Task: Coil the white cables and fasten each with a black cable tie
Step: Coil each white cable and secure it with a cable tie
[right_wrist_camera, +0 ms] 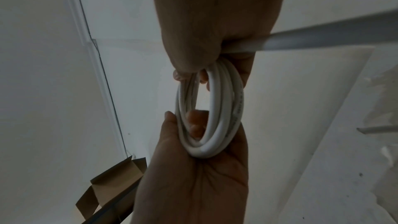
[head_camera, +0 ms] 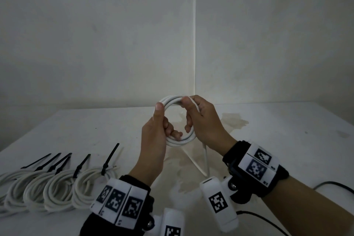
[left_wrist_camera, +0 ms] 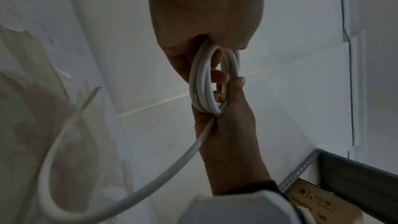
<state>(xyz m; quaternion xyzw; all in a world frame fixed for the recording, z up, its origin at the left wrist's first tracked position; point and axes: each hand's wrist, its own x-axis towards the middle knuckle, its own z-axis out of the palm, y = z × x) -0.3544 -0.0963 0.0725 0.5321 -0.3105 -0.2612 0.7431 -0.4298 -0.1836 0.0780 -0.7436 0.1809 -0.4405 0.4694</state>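
Both hands, L (head_camera: 155, 132) & R (head_camera: 203, 119), grip white cable coil (head_camera: 182, 140) above table (head_camera: 287, 140), tail hanging.

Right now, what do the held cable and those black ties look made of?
Cable coil: looks like smooth, matte white plastic sheathing; it bends in even loops without kinking. Black ties: thin, stiff strips, likely nylon; their tails stand out straight.

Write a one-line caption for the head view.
Both hands, left and right, hold a cable coil above the table.
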